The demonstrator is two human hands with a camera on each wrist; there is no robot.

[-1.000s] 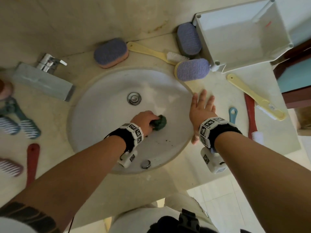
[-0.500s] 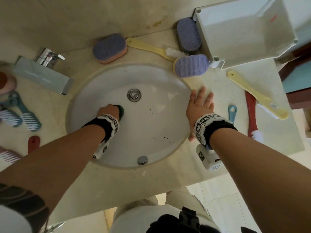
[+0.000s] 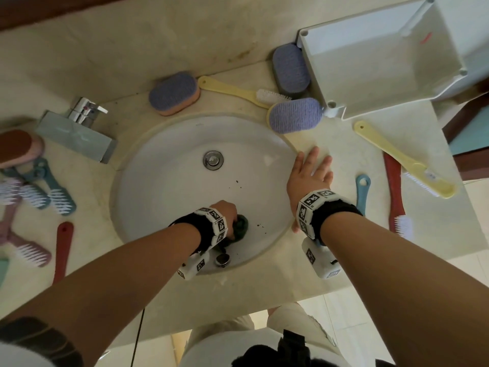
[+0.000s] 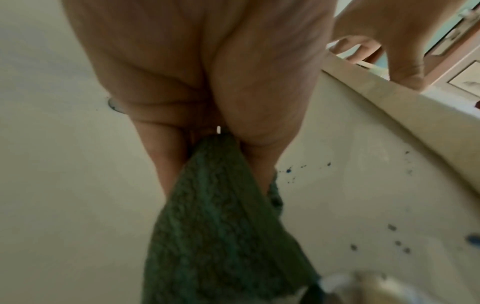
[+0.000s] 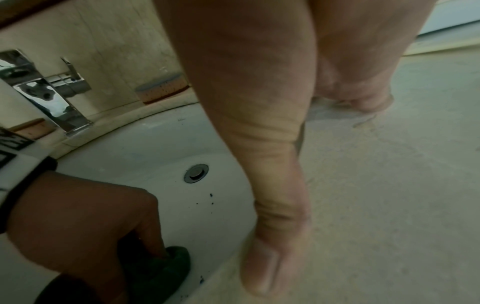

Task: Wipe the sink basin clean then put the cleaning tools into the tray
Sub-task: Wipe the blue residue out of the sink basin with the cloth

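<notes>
Between the curled fingers (image 4: 166, 164) of the left hand (image 3: 225, 211): a dark green knitted cleaning cloth (image 3: 240, 225), bunched and pressed to the near wall of the round white ceramic sink basin (image 3: 164, 197), close to the small chrome overflow fitting (image 3: 222, 259). Right hand (image 3: 308, 178): flat, fingers straight and spread, holding nothing, palm resting on the cream stone counter (image 3: 330, 144) at the basin's right rim, thumb over the edge. Basin condition: dark specks (image 3: 260, 225) scattered just right of the cloth and a few more toward the chrome drain plug (image 3: 213, 159); wiping judged under way, not finished. White rectangular plastic tray (image 3: 381, 62), far right on the counter: nothing visible in it. Tools all outside it: three purple-topped oval scrub sponges (image 3: 293, 116), two yellow long-handled brushes (image 3: 232, 88), red-handled brush (image 3: 395, 197), blue handle (image 3: 362, 192) beside the right wrist, assorted teal, pink and red brushes (image 3: 50, 189) left of the square chrome tap (image 3: 79, 128). Remaining, by judgement: clear the specks, then move cloth and tools to the tray.
</notes>
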